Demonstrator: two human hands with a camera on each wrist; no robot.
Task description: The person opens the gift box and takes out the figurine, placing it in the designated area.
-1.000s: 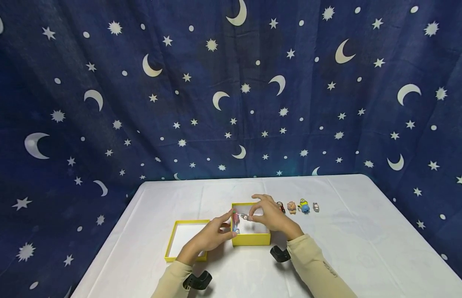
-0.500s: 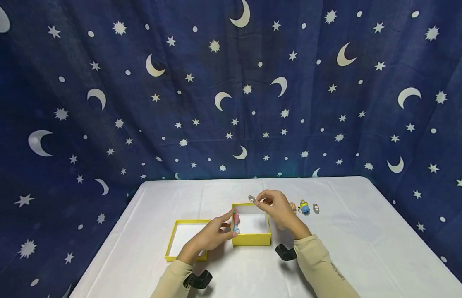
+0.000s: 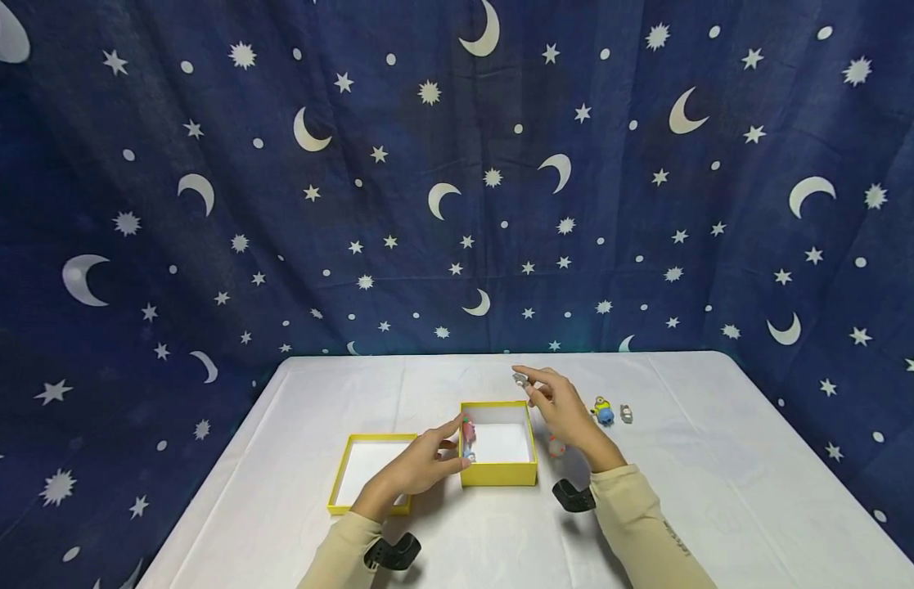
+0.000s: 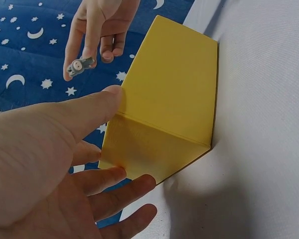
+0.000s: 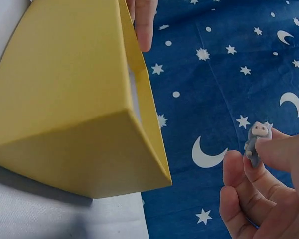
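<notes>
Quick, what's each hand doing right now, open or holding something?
Left hand: open, touching the yellow box.
Right hand: closed, pinching a small gray figurine.

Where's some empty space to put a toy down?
The table is bare from its grey toy to the right edge, and behind the lid. The box is bare right of the pink toy. It's crowded between lid and box, by the left hand, and right of the box, by the right hand and orange toy.

The white worktop (image 3: 722, 499) spans the head view's lower part, carrying a yellow box (image 3: 498, 475) at lower centre, a shallow yellow lid (image 3: 365, 463) left of that, and rightward an orange toy (image 3: 556, 447), a yellow-and-blue toy (image 3: 604, 412) and a grey toy (image 3: 626, 414).
</notes>
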